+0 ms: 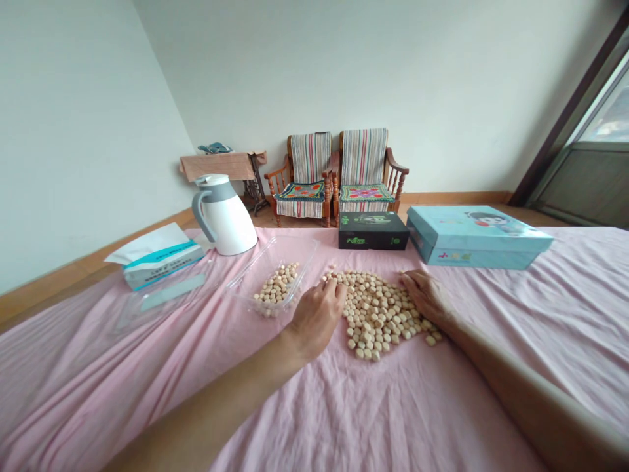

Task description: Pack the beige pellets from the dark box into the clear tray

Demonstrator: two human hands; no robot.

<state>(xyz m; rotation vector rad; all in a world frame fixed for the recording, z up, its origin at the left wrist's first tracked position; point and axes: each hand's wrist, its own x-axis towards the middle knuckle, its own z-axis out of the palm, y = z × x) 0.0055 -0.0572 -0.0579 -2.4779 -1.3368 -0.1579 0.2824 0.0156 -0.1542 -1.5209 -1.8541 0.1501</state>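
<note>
A: Head view. Where are the hands?

B: Both down on the pink cloth (344, 406), either side of a heap of pale seeds (376, 314). Left hand (317, 318) at the heap's left edge, back up, fingers curled down among the outermost seeds. Cannot tell whether it has any pinched; the fingertips are hidden under the hand.

A: Right hand?

B: Right hand (425, 298) at the heap's upper right edge, palm down, fingers laid out loosely flat against the seeds, nothing gripped. Both forearms bare, running in from the bottom of the frame.

A: The heap itself?

B: Loose, one layer mostly, directly on the cloth between the two hands. A few strays at its lower right.

A: Anything beside it?

B: Clear plastic container (260, 259) just left of the left hand, open-topped, a smaller batch of the same seeds in its near end. Further left, a flat clear lid (167, 295) and a tissue pack (157, 259). White jug (223, 216) with a grey handle, upright behind the container.

A: Far side?

B: Black box (373, 231) and light blue box (474, 237), side by side behind the heap. Beyond the table, two wooden armchairs (334, 174) with striped covers against the wall.
</note>
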